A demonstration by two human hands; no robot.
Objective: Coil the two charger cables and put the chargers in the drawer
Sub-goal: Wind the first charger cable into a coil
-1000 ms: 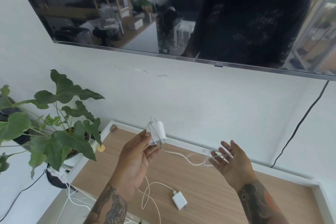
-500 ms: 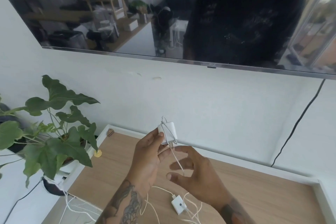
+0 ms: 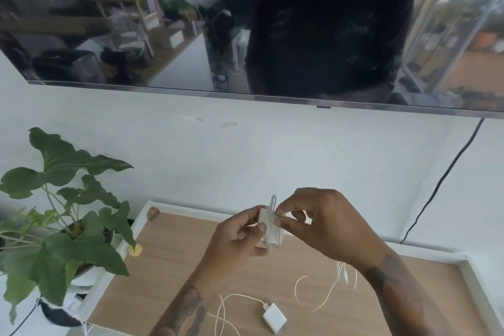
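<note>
My left hand grips a white charger block held up above the wooden top. Its white cable runs in turns around the block. My right hand pinches that cable at the block's upper right side. The loose tail of the cable hangs down under my right wrist onto the wood. A second white charger lies flat near the front edge with its cable looping loosely to the left. No drawer is in view.
A leafy potted plant stands left of the unit. A wall-mounted TV hangs above, with a black cord running down the wall at right. A white raised rim borders the wooden top.
My right hand came from the right side, swept below the block, and now pinches the cable at the charger's top. More cable lies around the block. The view shifted slightly.
</note>
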